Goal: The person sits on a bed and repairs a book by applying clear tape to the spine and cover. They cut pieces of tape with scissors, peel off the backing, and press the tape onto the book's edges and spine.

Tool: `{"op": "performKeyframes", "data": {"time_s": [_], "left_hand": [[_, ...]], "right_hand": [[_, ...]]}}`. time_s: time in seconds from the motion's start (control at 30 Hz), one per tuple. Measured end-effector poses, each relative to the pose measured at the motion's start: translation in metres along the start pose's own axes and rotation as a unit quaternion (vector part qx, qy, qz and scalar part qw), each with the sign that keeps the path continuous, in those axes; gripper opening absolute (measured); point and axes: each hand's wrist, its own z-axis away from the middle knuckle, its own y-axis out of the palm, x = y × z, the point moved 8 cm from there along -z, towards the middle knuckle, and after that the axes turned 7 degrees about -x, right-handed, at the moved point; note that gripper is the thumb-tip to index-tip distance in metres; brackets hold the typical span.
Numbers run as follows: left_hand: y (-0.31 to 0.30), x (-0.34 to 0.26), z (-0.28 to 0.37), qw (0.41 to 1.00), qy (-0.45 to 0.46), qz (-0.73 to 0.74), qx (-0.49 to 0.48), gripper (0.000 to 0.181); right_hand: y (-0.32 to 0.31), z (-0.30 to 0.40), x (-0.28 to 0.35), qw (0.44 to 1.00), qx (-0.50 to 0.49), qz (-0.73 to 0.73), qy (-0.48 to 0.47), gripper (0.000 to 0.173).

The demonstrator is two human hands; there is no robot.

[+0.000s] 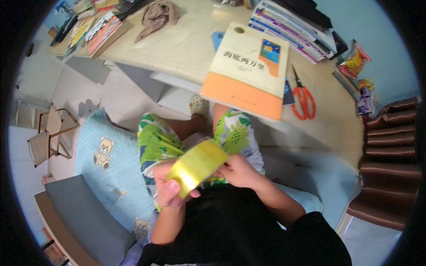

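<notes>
A wide roll of yellowish clear packing tape [198,166] is held above my lap. My left hand [168,186] grips its left side, thumb on the outer face. At the roll's right edge, my right hand [238,171] has its fingers bent against it; the fingertips are blurred, so whether they pinch the tape's end is unclear. Past my knees, a cream and orange paperback book [246,69] lies at the desk's front edge, partly over a dark blue item [288,93]. Scissors with red-orange handles [303,99] lie just right of it, blades pointing away.
The desk [189,43] curves around in front and to the right. On it are a stack of books [289,31], a crumpled brown cloth [159,15], more books [105,33] at the left and a snack packet [355,63]. A brown curtain [389,159] hangs at the right.
</notes>
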Motion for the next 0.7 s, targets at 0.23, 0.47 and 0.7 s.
{"op": "performKeyframes", "data": {"time_s": [0.23, 0.47, 0.7], "left_hand": [[-0.014, 0.01, -0.002, 0.995, 0.014, 0.091, -0.044, 0.047], [-0.004, 0.009, -0.005, 0.995, -0.021, 0.05, -0.078, 0.044], [-0.002, 0.008, -0.001, 0.995, -0.067, 0.032, -0.072, 0.043]], "right_hand": [[-0.207, 0.064, 0.081, 0.893, -0.446, 0.057, -0.015, 0.012], [-0.247, 0.041, 0.098, 0.7, -0.561, 0.427, -0.114, 0.021], [-0.268, 0.03, 0.094, 0.78, -0.33, 0.507, 0.161, 0.024]]}}
